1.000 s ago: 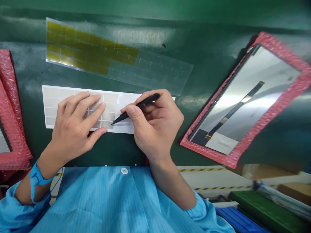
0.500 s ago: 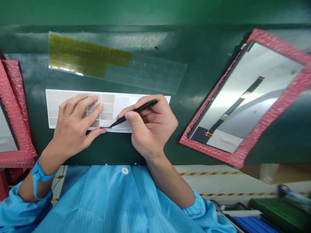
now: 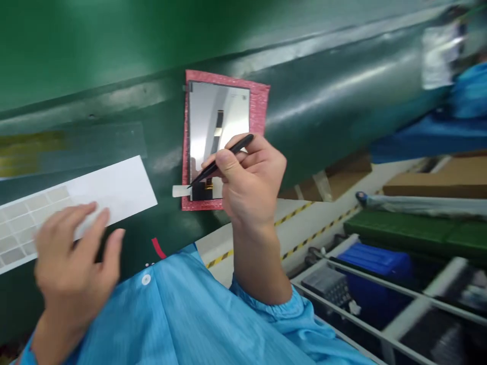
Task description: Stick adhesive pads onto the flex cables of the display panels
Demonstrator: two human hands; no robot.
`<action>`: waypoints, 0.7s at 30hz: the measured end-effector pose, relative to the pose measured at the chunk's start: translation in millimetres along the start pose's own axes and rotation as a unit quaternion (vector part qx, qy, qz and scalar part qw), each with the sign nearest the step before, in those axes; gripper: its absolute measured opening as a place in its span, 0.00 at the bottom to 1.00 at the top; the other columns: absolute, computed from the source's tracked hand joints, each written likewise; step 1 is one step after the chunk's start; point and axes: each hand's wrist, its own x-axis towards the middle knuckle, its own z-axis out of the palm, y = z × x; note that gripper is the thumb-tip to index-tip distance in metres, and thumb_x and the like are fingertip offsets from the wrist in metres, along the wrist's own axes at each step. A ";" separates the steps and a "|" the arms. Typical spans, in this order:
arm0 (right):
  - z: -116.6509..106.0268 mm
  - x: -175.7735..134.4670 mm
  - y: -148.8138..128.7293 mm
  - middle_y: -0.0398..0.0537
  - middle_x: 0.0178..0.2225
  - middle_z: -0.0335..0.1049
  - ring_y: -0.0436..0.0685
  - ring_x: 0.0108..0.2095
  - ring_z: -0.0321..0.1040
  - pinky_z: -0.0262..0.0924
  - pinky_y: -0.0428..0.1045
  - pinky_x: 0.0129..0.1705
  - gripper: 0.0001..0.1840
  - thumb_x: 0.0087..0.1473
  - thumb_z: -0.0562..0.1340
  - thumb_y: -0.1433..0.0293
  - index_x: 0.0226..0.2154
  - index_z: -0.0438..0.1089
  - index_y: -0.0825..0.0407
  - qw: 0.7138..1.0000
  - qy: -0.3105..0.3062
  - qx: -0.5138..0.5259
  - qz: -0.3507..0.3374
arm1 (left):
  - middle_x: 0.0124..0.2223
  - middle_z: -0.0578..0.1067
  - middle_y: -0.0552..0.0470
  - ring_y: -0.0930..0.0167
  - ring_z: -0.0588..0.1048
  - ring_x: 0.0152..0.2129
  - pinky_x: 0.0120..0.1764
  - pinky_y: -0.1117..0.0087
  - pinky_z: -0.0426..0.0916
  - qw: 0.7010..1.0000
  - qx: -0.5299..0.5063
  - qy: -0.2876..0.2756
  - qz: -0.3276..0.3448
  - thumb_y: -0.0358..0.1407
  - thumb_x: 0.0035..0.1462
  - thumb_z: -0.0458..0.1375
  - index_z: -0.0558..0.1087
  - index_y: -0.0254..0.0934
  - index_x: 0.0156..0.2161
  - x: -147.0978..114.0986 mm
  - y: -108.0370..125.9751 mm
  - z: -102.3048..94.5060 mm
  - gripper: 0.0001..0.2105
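My right hand (image 3: 253, 182) pinches a pair of slim black tweezers (image 3: 207, 170), tip pointing down and left. A small pale rectangular sticker (image 3: 179, 191) hangs at the tip, by the lower left edge of a silver display panel (image 3: 201, 114). A dark flat ribbon cable (image 3: 219, 120) runs along the panel, its lower part partly behind my fingers. At the left, my left hand (image 3: 76, 263) is open and slightly blurred, fingers spread over a white backing sheet (image 3: 117, 187) with rows of grey stickers (image 3: 28, 205). Whether its fingers touch the sheet I cannot tell.
Pink bubble wrap (image 3: 259, 101) lies under the panel on the green mat (image 3: 167, 147). A clear strip with yellow pieces (image 3: 23, 152) lies at far left. Near the mat's front edge is a red strip (image 3: 158, 248). A blue bin (image 3: 375, 268) stands lower right.
The view has swung right. My right hand has carried the tweezers from the sticker sheet to the panel, a pale sticker now at the tip. My left hand's fingers have spread from the sheet.
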 end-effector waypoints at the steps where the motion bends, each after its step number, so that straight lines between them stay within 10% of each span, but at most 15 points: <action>1: -16.2 6.2 1.1 0.39 0.27 0.74 0.57 0.25 0.76 0.76 0.51 0.26 0.20 0.59 0.76 0.54 0.36 0.68 0.45 1.000 0.012 -0.017 -0.006 | 0.56 0.77 0.36 0.49 0.77 0.53 0.55 0.41 0.73 0.999 -0.033 0.002 0.023 0.28 0.64 0.66 0.75 0.35 0.59 10.4 20.1 12.5 0.19; 9: -77.8 16.8 18.2 0.39 0.26 0.73 0.59 0.25 0.76 0.80 0.57 0.32 0.25 0.59 0.74 0.47 0.35 0.66 0.45 0.997 0.008 -0.061 0.049 | 0.40 0.76 0.44 0.61 0.73 0.37 0.36 0.58 0.70 0.992 -0.111 0.030 0.045 0.27 0.68 0.60 0.79 0.34 0.49 72.5 90.3 115.5 0.08; 21: -66.7 23.4 -6.9 0.42 0.29 0.73 0.61 0.30 0.79 0.82 0.59 0.36 0.19 0.60 0.76 0.55 0.33 0.69 0.46 0.988 -0.016 -0.051 0.144 | 0.40 0.77 0.45 0.60 0.74 0.37 0.36 0.56 0.70 0.992 -0.120 -0.024 0.035 0.28 0.66 0.64 0.79 0.37 0.51 74.7 87.2 112.0 0.10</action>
